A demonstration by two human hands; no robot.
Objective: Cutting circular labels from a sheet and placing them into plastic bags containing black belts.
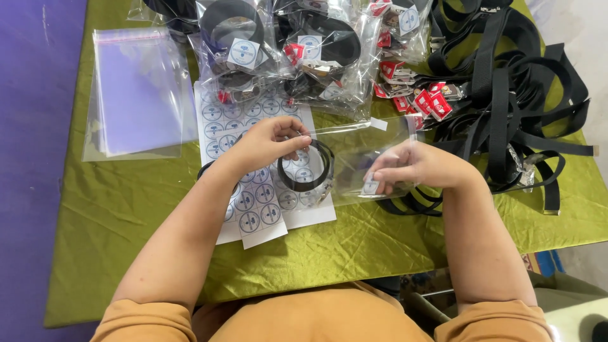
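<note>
Head view: belt (305,170) blurred behind bag (354,161)

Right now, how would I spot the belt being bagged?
Start at the green tablecloth and find the white sticker sheet near its middle. At the sheet's right edge, the left hand holds a coiled black belt. Unlike the tangled or bagged belts, it sits at an open clear bag's mouth.
</note>
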